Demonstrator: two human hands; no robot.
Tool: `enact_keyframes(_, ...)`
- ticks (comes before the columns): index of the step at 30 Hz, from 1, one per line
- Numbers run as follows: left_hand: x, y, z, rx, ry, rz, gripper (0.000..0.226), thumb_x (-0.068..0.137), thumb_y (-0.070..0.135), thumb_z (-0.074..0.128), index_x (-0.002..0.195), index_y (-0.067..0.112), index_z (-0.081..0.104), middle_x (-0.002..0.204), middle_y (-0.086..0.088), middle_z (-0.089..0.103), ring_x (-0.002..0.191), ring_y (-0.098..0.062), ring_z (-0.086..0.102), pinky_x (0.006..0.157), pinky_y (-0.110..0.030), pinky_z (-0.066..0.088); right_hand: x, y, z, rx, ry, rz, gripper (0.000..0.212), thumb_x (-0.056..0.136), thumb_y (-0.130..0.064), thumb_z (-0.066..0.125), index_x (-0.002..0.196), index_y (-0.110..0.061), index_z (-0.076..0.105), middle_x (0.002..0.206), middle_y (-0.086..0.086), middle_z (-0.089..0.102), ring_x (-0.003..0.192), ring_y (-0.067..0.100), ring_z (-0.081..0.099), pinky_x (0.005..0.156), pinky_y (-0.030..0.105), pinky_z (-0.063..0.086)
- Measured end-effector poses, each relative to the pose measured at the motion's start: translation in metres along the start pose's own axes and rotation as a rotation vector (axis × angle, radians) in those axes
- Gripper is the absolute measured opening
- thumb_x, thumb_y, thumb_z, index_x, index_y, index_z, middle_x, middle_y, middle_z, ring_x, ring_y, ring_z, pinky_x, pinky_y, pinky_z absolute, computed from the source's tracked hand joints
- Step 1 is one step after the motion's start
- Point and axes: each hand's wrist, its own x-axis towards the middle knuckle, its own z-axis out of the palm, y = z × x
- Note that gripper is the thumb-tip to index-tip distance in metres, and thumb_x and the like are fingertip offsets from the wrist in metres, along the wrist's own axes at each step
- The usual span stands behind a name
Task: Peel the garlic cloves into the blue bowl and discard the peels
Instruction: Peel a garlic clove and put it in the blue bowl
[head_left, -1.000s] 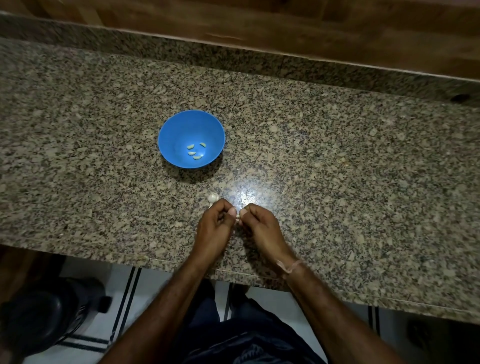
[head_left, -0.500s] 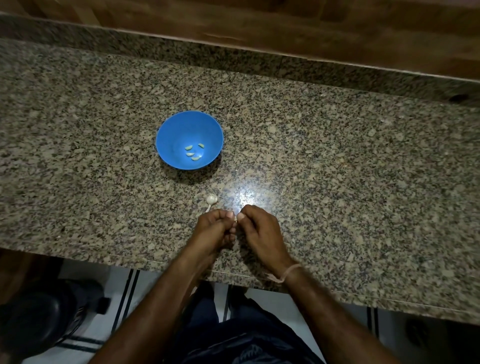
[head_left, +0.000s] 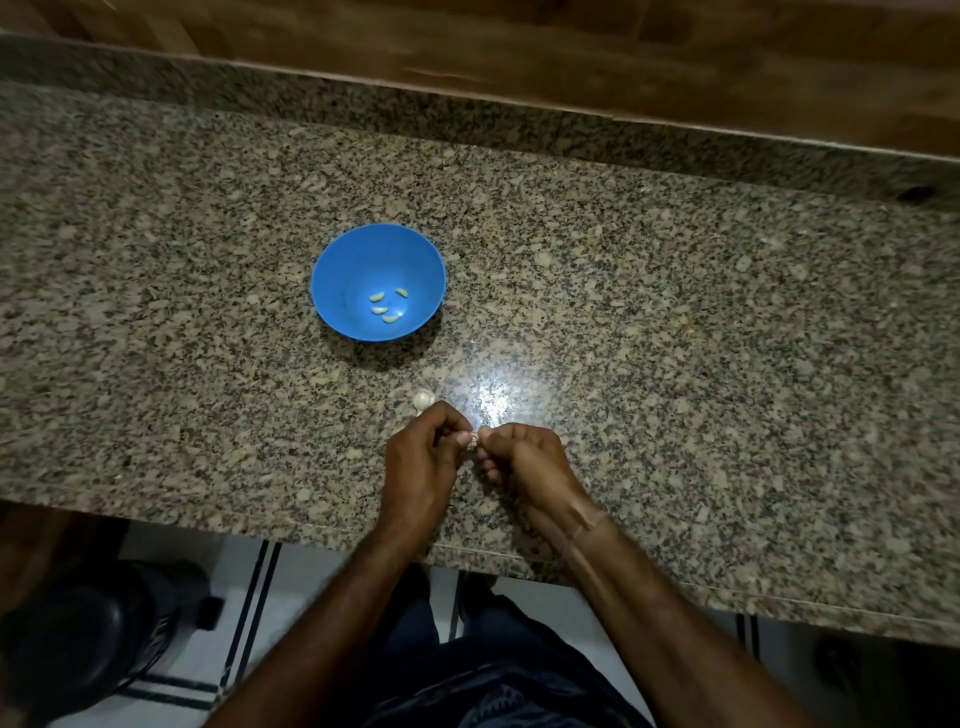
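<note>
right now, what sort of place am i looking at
Most likely a home kitchen: a speckled granite countertop, a blue bowl holding peeled garlic cloves, and the left hand and right hand pinching another clove over it.

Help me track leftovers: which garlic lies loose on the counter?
The round white garlic piece by the left hand; the four pale cloves sit inside the blue bowl.
</note>
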Motion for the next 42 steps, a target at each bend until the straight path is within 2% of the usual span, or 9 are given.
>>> enact_keyframes(2, 0.000, 0.003, 0.003, -0.079, 0.009, -0.115, 0.014, 0.094, 0.006, 0.068, 0.084, 0.016, 0.068, 0.074, 0.005, 0.070, 0.069, -0.012, 0.064, 0.063, -0.024, 0.052, -0.001, 0.002, 0.001, 0.037, 0.027, 0.009, 0.020, 0.096, -0.010, 0.071, 0.078, -0.005, 0.068, 0.070, 0.012, 0.066, 0.062, 0.019, 0.059, 0.058, 0.028, 0.050)
enact_keyframes(7, 0.006, 0.002, 0.011, -0.813, -0.120, -0.845, 0.009, 0.100, 0.006, 0.063, 0.096, 0.002, 0.069, 0.076, -0.009, 0.070, 0.060, -0.012, 0.065, 0.059, -0.025, 0.058, 0.005, 0.016, -0.003, -0.588, 0.218, -0.589, 0.019, 0.092, -0.015, 0.071, 0.074, -0.017, 0.067, 0.068, -0.002, 0.068, 0.067, 0.018, 0.066, 0.062, 0.033, 0.053)
enact_keyframes(13, -0.001, 0.003, 0.012, -0.164, 0.034, -0.218, 0.011, 0.093, 0.007, 0.070, 0.087, 0.015, 0.068, 0.080, 0.002, 0.072, 0.071, 0.000, 0.066, 0.062, -0.012, 0.049, 0.004, 0.014, 0.003, -0.039, 0.176, -0.208, 0.020, 0.093, -0.016, 0.075, 0.075, -0.008, 0.072, 0.074, 0.011, 0.071, 0.067, 0.027, 0.063, 0.066, 0.040, 0.055)
enact_keyframes(19, 0.002, 0.004, 0.012, -0.747, -0.054, -0.614, 0.012, 0.096, 0.007, 0.069, 0.106, 0.001, 0.068, 0.098, -0.022, 0.076, 0.084, -0.021, 0.074, 0.073, -0.028, 0.062, 0.001, 0.016, 0.000, -0.224, 0.188, -0.429, 0.019, 0.093, -0.019, 0.075, 0.078, -0.009, 0.070, 0.074, 0.014, 0.071, 0.068, 0.022, 0.067, 0.065, 0.039, 0.057)
enact_keyframes(22, 0.001, 0.006, 0.014, -0.672, -0.032, -0.553, 0.007, 0.098, 0.005, 0.066, 0.104, 0.004, 0.069, 0.088, -0.015, 0.076, 0.077, -0.017, 0.073, 0.069, -0.026, 0.062, 0.005, 0.018, 0.002, 0.032, 0.137, -0.309, 0.025, 0.089, -0.024, 0.077, 0.081, -0.001, 0.069, 0.084, 0.036, 0.067, 0.070, 0.030, 0.062, 0.069, 0.047, 0.052)
enact_keyframes(25, 0.001, 0.007, 0.014, -0.596, 0.018, -0.515, 0.007, 0.098, 0.003, 0.065, 0.103, 0.003, 0.070, 0.082, -0.015, 0.074, 0.071, -0.016, 0.069, 0.061, -0.025, 0.059, 0.007, 0.023, 0.001, 0.026, 0.148, -0.308, 0.020, 0.094, -0.017, 0.075, 0.083, -0.001, 0.071, 0.078, 0.026, 0.070, 0.069, 0.028, 0.063, 0.070, 0.044, 0.052)
enact_keyframes(35, 0.000, -0.004, 0.015, -0.296, 0.125, -0.274, 0.017, 0.096, 0.001, 0.066, 0.090, 0.017, 0.070, 0.082, -0.007, 0.073, 0.078, -0.024, 0.072, 0.065, -0.025, 0.059, 0.011, 0.023, -0.016, -0.611, 0.220, -0.598, 0.022, 0.096, -0.008, 0.070, 0.114, -0.017, 0.078, 0.110, -0.006, 0.076, 0.103, 0.007, 0.070, 0.094, 0.031, 0.060)
enact_keyframes(39, -0.002, 0.001, 0.015, -0.164, 0.107, -0.166, 0.018, 0.093, 0.003, 0.070, 0.090, 0.021, 0.069, 0.082, 0.003, 0.072, 0.075, -0.008, 0.070, 0.066, -0.022, 0.059, 0.005, 0.014, -0.008, -0.389, 0.090, -0.504, 0.008, 0.092, -0.012, 0.079, 0.100, -0.012, 0.080, 0.092, -0.003, 0.079, 0.089, 0.012, 0.075, 0.081, 0.027, 0.061)
enact_keyframes(42, -0.002, 0.005, 0.014, -0.225, 0.096, -0.232, 0.015, 0.091, 0.002, 0.072, 0.090, 0.017, 0.070, 0.082, 0.000, 0.073, 0.075, -0.009, 0.071, 0.063, -0.019, 0.056, 0.009, 0.013, -0.008, -0.313, 0.067, -0.433, 0.001, 0.091, -0.007, 0.078, 0.090, -0.008, 0.078, 0.085, 0.007, 0.079, 0.084, 0.028, 0.077, 0.079, 0.045, 0.065)
